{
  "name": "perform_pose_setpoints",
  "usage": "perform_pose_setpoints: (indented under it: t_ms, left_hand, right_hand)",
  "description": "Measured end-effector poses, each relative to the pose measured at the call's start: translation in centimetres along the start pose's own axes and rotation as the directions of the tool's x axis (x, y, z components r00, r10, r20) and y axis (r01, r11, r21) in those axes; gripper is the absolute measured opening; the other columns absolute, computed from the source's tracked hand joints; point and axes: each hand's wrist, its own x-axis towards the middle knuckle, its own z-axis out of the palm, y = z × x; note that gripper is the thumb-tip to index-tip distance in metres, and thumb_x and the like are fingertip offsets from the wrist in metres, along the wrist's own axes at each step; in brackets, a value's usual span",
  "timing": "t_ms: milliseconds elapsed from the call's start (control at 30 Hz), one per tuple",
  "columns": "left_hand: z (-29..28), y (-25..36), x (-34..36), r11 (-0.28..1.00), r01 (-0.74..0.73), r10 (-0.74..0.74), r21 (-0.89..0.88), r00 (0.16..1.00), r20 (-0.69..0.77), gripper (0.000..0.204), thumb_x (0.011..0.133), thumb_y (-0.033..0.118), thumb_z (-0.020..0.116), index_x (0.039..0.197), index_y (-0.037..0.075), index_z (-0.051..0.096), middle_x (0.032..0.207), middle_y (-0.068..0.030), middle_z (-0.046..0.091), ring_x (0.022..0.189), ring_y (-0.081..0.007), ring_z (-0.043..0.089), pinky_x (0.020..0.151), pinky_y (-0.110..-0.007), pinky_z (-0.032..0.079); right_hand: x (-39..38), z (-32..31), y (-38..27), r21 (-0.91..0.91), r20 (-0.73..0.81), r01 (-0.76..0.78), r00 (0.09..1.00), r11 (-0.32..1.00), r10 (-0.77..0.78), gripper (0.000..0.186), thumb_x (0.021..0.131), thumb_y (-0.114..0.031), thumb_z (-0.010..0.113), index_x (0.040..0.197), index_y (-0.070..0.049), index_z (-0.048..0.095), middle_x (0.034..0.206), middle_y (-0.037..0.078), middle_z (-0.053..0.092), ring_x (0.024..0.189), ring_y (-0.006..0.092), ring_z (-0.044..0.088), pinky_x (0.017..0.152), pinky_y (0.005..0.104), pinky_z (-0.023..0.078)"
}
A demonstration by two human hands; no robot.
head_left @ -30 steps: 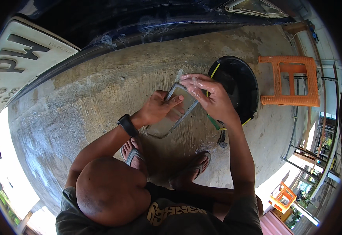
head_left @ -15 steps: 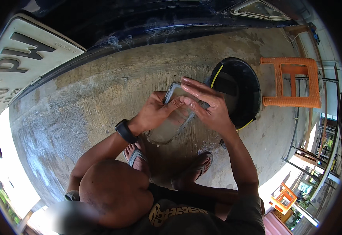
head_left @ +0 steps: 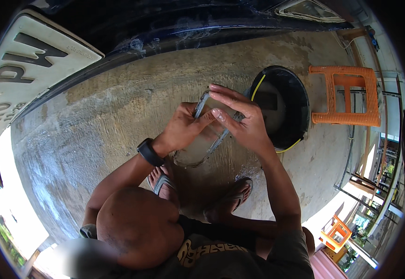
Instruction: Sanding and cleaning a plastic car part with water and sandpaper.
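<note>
The left hand is gripping the clear grey-rimmed panel above the wet concrete floor, apparently steadying it while the right hand, its grip unclear, is extending over the panel's upper end near the black bucket.

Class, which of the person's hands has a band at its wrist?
The left hand: a black band circles its wrist, while the right hand wears none.

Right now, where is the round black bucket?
In the head view, the round black bucket sits right of centre, between the right hand and the upper orange plastic stool.
</note>
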Motion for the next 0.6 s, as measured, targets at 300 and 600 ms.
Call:
perform_pose_setpoints:
  t_ms: [300, 600]
  left_hand:
    - [0.3, 1.7, 0.8, 0.997, -0.077, 0.066, -0.013, 0.926, -0.373, 0.035, 0.100, 0.032, 0.063, 0.100, -0.001, 0.070, 0.084, -0.0104, 0.074, 0.074, -0.0155, 0.072, 0.066, -0.029, 0.057]
    - [-2.1, 1.0, 1.2, 0.973, -0.113, -0.018, -0.201, 0.833, -0.553, 0.040, 0.100, 0.035, 0.062, 0.104, -0.005, 0.068, 0.096, -0.0166, 0.074, 0.086, -0.0223, 0.074, 0.069, -0.034, 0.059]
  right_hand:
    - [-2.4, 9.4, 0.4, 0.261, -0.567, -0.099, 0.789, 0.960, 0.235, 0.038, 0.096, -0.002, 0.065, 0.133, 0.004, 0.060, 0.117, 0.013, 0.069, 0.092, 0.0055, 0.059, 0.074, 0.0209, 0.050]
    - [-4.7, 12.8, 1.3, 0.330, -0.615, -0.246, 0.677, 0.912, 0.405, 0.033, 0.095, -0.008, 0.069, 0.125, 0.004, 0.065, 0.090, 0.004, 0.072, 0.074, 0.0029, 0.055, 0.062, 0.0210, 0.046]
